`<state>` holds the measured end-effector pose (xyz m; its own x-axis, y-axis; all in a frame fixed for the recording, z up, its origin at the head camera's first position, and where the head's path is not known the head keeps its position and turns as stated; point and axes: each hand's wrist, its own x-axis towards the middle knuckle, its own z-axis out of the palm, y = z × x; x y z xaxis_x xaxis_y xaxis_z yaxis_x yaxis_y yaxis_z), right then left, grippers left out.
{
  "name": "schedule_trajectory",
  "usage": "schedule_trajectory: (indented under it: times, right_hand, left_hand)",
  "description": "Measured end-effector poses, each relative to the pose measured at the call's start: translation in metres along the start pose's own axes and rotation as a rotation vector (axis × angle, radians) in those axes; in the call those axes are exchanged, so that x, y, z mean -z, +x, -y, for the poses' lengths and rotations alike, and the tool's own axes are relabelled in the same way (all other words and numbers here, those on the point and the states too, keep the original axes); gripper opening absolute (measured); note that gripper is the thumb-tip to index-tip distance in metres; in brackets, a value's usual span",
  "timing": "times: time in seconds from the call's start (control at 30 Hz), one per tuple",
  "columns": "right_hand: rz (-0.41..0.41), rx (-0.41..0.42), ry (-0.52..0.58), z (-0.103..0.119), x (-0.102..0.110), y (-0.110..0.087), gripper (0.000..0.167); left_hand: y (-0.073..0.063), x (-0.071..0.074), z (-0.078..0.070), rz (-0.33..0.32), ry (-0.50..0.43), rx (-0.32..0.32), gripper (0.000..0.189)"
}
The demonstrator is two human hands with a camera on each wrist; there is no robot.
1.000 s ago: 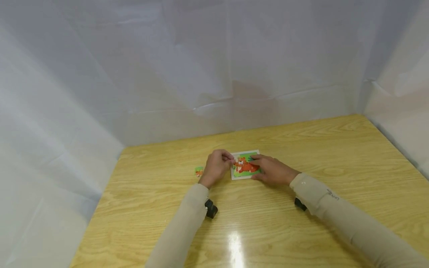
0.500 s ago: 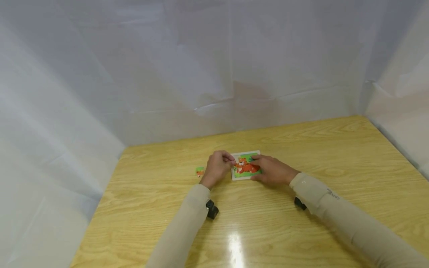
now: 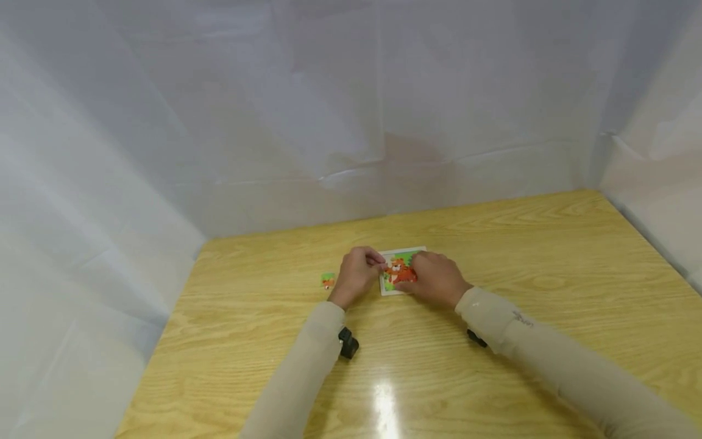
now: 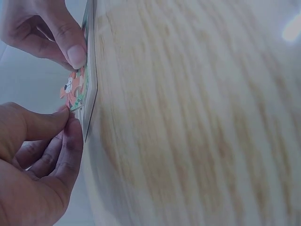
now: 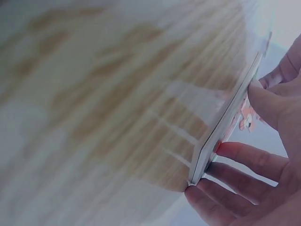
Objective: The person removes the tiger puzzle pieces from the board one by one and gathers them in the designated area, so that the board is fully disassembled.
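A framed tiger jigsaw puzzle (image 3: 403,272) lies on the table between both hands. In the left wrist view, my left hand (image 4: 40,160) pinches a small jigsaw piece (image 4: 71,89) with thumb and forefinger; the piece, with part of the tiger's face, tilts up at the frame's left side. My right hand (image 3: 437,277) reaches over the puzzle's right half and covers part of the picture. Its thumb (image 5: 264,101) presses on the puzzle near the front edge, while the other fingers lie fairly straight along the right rim in the right wrist view.
A loose jigsaw piece (image 3: 327,280), green and orange, lies on the wooden table (image 3: 263,341) left of my left hand. White sheeting (image 3: 296,122) rises behind the table and on both sides.
My right hand has slid left over the puzzle, so it hides more of the picture's right part. The left hand has stayed almost still at the frame's left edge.
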<state>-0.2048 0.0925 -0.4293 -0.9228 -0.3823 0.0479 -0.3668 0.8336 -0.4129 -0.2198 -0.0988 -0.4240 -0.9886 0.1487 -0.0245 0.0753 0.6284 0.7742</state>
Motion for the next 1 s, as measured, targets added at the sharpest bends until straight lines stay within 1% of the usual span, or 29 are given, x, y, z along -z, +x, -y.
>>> schedule_trajectory:
  times: [0.13, 0.3, 0.53, 0.63, 0.87, 1.0]
  right_hand:
    - [-0.017, 0.001, -0.019, 0.0016, -0.0003, -0.0008, 0.042]
    - [-0.012, -0.007, -0.025, 0.0033, -0.0003, -0.0004, 0.043]
    - [-0.02, -0.004, -0.027, 0.0048, -0.0007, -0.0014, 0.043]
    - [-0.019, -0.002, -0.022, 0.0053, 0.0004, -0.0012, 0.043]
    - [0.006, -0.001, -0.008, 0.0055, 0.0035, -0.0013, 0.042]
    - [0.006, 0.002, -0.011, 0.0043, 0.0041, -0.0002, 0.042]
  left_hand:
    - [-0.0004, 0.0001, -0.0005, 0.001, -0.004, -0.008, 0.003]
    - [-0.0015, 0.0, -0.0001, 0.0, -0.003, -0.015, 0.003]
    - [-0.0025, -0.0011, -0.0001, -0.022, 0.008, -0.051, 0.004]
    - [-0.0028, -0.0009, -0.0006, -0.024, 0.02, -0.055, 0.005]
    - [-0.0038, -0.0004, 0.0005, -0.006, 0.046, -0.064, 0.003]
    - [-0.005, 0.0005, -0.0003, 0.0, 0.043, -0.095, 0.006]
